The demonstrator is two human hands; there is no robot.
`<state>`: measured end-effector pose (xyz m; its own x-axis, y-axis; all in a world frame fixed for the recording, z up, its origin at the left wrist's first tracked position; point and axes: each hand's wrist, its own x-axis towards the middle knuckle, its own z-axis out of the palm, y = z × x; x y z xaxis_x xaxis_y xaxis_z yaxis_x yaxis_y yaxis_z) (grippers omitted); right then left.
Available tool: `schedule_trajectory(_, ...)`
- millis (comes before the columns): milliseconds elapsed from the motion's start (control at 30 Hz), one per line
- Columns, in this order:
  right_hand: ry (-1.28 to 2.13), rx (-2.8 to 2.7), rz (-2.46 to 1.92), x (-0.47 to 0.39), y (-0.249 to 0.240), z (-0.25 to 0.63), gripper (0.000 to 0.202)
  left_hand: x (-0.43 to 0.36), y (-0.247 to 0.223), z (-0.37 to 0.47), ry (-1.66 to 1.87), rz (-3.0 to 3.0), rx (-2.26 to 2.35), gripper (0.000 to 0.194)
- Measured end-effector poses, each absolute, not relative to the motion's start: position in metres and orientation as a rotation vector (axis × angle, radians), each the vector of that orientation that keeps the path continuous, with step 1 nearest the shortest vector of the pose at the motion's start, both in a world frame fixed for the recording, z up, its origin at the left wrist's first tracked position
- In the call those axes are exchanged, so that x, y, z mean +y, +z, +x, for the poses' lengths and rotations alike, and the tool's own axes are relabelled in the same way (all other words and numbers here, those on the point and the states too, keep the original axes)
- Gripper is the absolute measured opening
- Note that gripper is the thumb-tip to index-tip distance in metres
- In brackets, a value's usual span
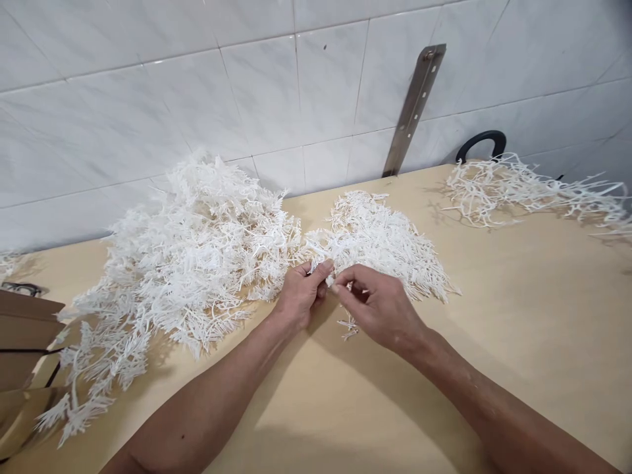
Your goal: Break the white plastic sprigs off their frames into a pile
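My left hand [303, 289] is closed, with thumb and fingers pinching a white, feathery plastic sprig [320, 247]. Close beside it, my right hand [378, 299] is closed too, its thumb and forefinger pinched at the sprig's lower end. A few small white bits [349, 327] show below the right fingers. Just beyond both hands lies a heap of short white sprigs [385, 243]. A larger, taller pile of white branching sprigs [197, 250] stands to the left of my left hand. The fingertips partly hide the piece being held.
Bare white stems [523, 191] lie in a tangle at the far right, before a black curved handle [484, 139]. A slotted metal upright [415, 108] stands against the tiled wall [257, 85]. Brown cardboard [24, 336] is at the left edge of the wooden table [533, 316].
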<state>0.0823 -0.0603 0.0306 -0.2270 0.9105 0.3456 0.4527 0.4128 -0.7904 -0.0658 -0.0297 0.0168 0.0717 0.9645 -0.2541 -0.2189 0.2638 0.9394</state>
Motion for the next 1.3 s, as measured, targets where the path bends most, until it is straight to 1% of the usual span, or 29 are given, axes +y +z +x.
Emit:
schedule_trajectory(167, 0.532, -1.637, -1.492, -0.049, 0.032, 0.105, 0.013, -0.031, 0.021, -0.066, 1.084, 0.871, 1.092, 0.046)
schedule_trajectory(233, 0.456, -1.645, -1.552, -0.046, 0.033, 0.112, 0.01, -0.031, 0.021, -0.065, 1.084, 0.865, 1.077, 0.046)
schedule_trajectory(300, 0.409, -1.685, -1.552, -0.046, 0.034, 0.115, 0.014, -0.032, 0.02, -0.065, 1.095, 0.875, 1.068, 0.046)
schedule_trajectory(367, 0.468, -1.721, -1.549, -0.047, 0.037, 0.113, 0.018, -0.033, 0.019, -0.064, 1.104, 0.912, 1.076, 0.045)
schedule_trajectory(467, 0.726, -1.742, -1.544, -0.051, 0.04, 0.104, 0.027, -0.036, 0.019, -0.062, 1.1, 0.967, 1.117, 0.045)
schedule_trajectory(533, 0.88, -1.751, -1.518, -0.052, 0.039, 0.098, 0.028, -0.038, 0.019, -0.06, 1.096, 0.981, 1.139, 0.046)
schedule_trajectory(600, 0.962, -1.753, -1.5, -0.053, 0.036, 0.093, 0.027, -0.038, 0.02, -0.059, 1.094, 0.987, 1.152, 0.047)
schedule_trajectory(700, 1.027, -1.726, -1.512, -0.052, 0.031, 0.089, 0.026, -0.039, 0.019, -0.059, 1.108, 1.009, 1.157, 0.048)
schedule_trajectory(867, 1.014, -1.672, -1.512, -0.051, 0.025, 0.086, 0.021, -0.039, 0.018, -0.059, 1.123, 1.013, 1.178, 0.048)
schedule_trajectory(967, 1.023, -1.657, -1.496, -0.052, 0.022, 0.084, 0.022, -0.039, 0.017, -0.058, 1.133, 1.0, 1.2, 0.049)
schedule_trajectory(1033, 0.995, -1.662, -1.493, -0.052, 0.02, 0.083, 0.022, -0.039, 0.017, -0.058, 1.133, 0.985, 1.214, 0.048)
schedule_trajectory(1200, 0.651, -1.807, -1.337, -0.055, 0.016, 0.081, 0.013, -0.038, 0.02, -0.059, 1.122, 0.945, 1.223, 0.044)
schedule_trajectory(1300, 0.574, -1.897, -1.238, -0.056, 0.015, 0.08, 0.011, -0.038, 0.021, -0.06, 1.103, 0.934, 1.222, 0.045)
